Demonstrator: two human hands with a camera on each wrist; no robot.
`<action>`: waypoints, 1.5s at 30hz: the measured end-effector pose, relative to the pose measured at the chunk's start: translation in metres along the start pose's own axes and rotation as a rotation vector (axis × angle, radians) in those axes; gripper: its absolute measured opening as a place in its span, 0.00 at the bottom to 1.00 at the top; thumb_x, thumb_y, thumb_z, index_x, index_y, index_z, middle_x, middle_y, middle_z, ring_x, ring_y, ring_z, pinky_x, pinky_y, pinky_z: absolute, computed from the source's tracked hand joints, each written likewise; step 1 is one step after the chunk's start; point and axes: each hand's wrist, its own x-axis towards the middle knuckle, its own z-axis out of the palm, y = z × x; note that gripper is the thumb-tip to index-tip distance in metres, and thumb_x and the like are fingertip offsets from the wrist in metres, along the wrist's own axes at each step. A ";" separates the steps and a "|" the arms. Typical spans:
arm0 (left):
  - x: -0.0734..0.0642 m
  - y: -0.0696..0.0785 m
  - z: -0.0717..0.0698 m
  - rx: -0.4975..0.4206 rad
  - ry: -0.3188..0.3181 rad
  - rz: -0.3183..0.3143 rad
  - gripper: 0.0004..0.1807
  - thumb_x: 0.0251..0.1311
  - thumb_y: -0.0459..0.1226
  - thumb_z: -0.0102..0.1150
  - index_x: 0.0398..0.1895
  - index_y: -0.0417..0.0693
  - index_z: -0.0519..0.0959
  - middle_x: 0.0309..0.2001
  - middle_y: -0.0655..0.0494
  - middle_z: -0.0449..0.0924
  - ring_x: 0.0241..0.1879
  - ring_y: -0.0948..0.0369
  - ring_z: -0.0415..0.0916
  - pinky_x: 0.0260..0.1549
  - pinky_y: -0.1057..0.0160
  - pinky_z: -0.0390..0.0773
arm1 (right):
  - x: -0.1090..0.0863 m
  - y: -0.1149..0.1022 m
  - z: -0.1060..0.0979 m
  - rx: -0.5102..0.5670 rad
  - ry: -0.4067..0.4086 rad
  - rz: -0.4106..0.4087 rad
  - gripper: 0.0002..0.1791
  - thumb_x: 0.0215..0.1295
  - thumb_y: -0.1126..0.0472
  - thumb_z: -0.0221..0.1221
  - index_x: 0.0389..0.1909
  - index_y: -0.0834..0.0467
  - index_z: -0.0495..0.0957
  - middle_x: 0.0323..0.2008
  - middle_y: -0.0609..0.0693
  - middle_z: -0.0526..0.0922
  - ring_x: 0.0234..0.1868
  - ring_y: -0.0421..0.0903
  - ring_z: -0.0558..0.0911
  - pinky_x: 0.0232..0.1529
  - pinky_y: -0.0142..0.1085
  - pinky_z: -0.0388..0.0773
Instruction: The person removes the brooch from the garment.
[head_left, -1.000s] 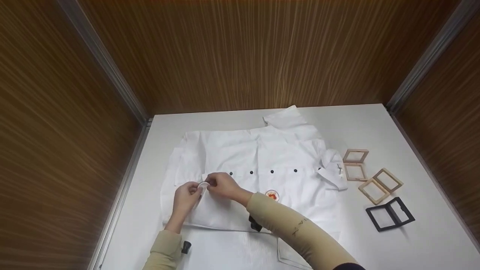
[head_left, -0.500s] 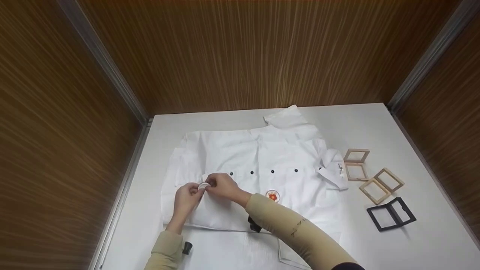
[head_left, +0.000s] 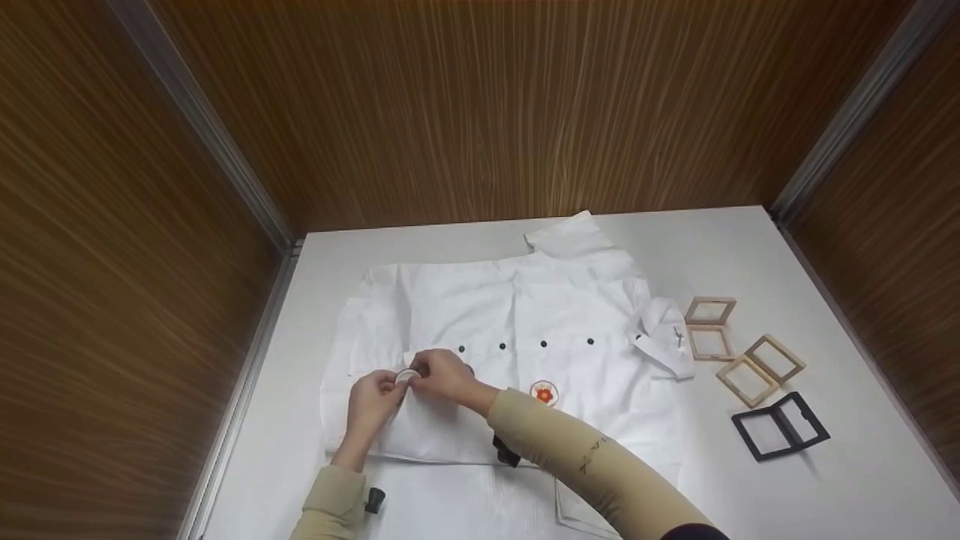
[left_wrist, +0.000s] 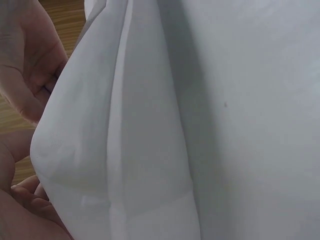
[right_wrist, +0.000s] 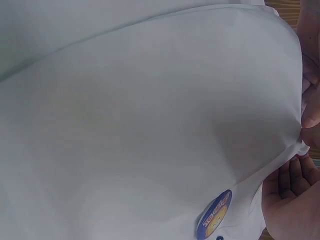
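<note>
A white buttoned shirt (head_left: 465, 300) lies spread across the table. Over its lower left part, my left hand (head_left: 367, 409) and right hand (head_left: 444, 375) meet fingertip to fingertip. Both pinch the edge of a small round badge (head_left: 407, 376) with a pale face and dark rim. The right wrist view shows shirt cloth raised in a fold beside my right hand (right_wrist: 292, 200). In the left wrist view the cloth (left_wrist: 80, 125) partly hides the fingers of my left hand (left_wrist: 30, 205). A blue-rimmed badge (right_wrist: 214, 215) sits on the shirt near a dark button.
Another badge with a red flower (head_left: 544, 393) is on the shirt below the button row. To the right stand open hinged frames: a pinkish one (head_left: 710, 330), a tan one (head_left: 752, 375) and a black one (head_left: 780, 427). Brown wood-grain panels (head_left: 480, 112) enclose the table.
Both hands stay in nearly the same place on the badge. The right hand has shifted slightly, and a bit of dark rim now shows beside its knuckles.
</note>
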 end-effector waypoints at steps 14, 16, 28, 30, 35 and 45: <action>-0.001 -0.001 0.001 0.036 -0.011 0.009 0.09 0.64 0.33 0.70 0.40 0.33 0.87 0.34 0.44 0.90 0.33 0.57 0.86 0.35 0.62 0.85 | -0.001 -0.006 0.000 -0.013 -0.015 0.002 0.08 0.67 0.65 0.69 0.43 0.65 0.87 0.37 0.58 0.90 0.34 0.43 0.80 0.37 0.31 0.75; -0.001 0.000 0.000 0.037 -0.014 0.010 0.09 0.64 0.33 0.70 0.41 0.33 0.87 0.34 0.44 0.90 0.34 0.55 0.87 0.37 0.60 0.86 | -0.002 -0.005 0.000 -0.012 -0.008 -0.013 0.08 0.68 0.65 0.70 0.43 0.65 0.87 0.37 0.59 0.90 0.34 0.45 0.81 0.38 0.31 0.76; 0.000 -0.001 -0.002 -0.015 -0.005 0.032 0.10 0.64 0.33 0.70 0.43 0.32 0.87 0.36 0.41 0.90 0.38 0.50 0.89 0.39 0.59 0.87 | -0.004 -0.003 0.000 0.025 0.020 0.025 0.08 0.68 0.64 0.70 0.44 0.62 0.88 0.41 0.55 0.92 0.43 0.49 0.90 0.44 0.32 0.83; 0.000 0.000 -0.002 -0.019 -0.005 0.032 0.10 0.64 0.33 0.70 0.43 0.32 0.87 0.37 0.41 0.90 0.39 0.49 0.89 0.40 0.57 0.88 | -0.005 -0.003 0.000 0.029 0.024 0.027 0.08 0.70 0.64 0.68 0.46 0.62 0.88 0.42 0.55 0.92 0.45 0.50 0.90 0.46 0.34 0.85; 0.000 0.001 -0.001 -0.022 -0.002 0.014 0.11 0.65 0.34 0.70 0.44 0.33 0.87 0.38 0.41 0.91 0.40 0.49 0.89 0.41 0.57 0.88 | -0.005 0.000 0.000 0.035 0.037 0.035 0.09 0.72 0.65 0.64 0.48 0.62 0.88 0.45 0.56 0.92 0.47 0.51 0.90 0.50 0.38 0.86; -0.001 0.003 -0.002 -0.075 -0.031 0.004 0.14 0.71 0.36 0.66 0.49 0.31 0.85 0.39 0.41 0.92 0.39 0.52 0.91 0.36 0.67 0.87 | -0.005 0.002 -0.007 0.020 0.074 -0.007 0.08 0.71 0.66 0.64 0.46 0.64 0.89 0.41 0.57 0.92 0.41 0.48 0.87 0.45 0.36 0.83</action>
